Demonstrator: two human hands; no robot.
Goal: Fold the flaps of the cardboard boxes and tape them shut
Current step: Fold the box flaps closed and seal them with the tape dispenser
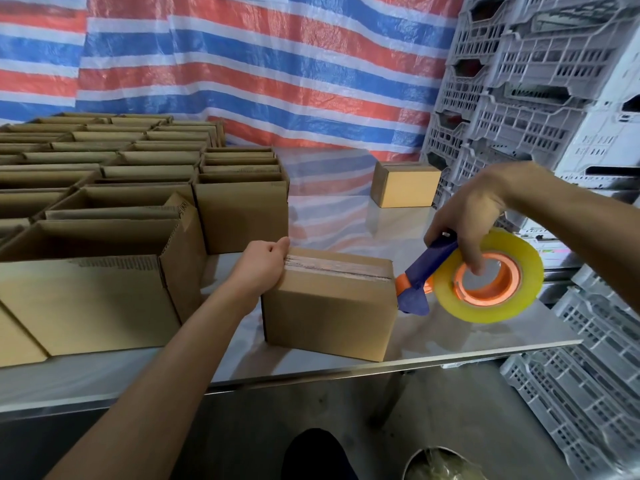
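Note:
A small closed cardboard box (329, 306) sits near the front edge of the steel table (450, 344). A strip of clear tape (337, 268) runs along its top seam. My left hand (263, 266) grips the box's left end, thumb on top. My right hand (471, 216) holds a tape dispenser (420, 282) with a blue and orange body and a yellowish tape roll (491, 275). The dispenser's blade end touches the box's upper right edge.
Many open cardboard boxes (114, 209) fill the left half of the table. Another closed box (403, 184) stands at the back right. Stacked grey plastic crates (540, 81) rise on the right. A striped tarp hangs behind. A round container (440, 464) is below the table.

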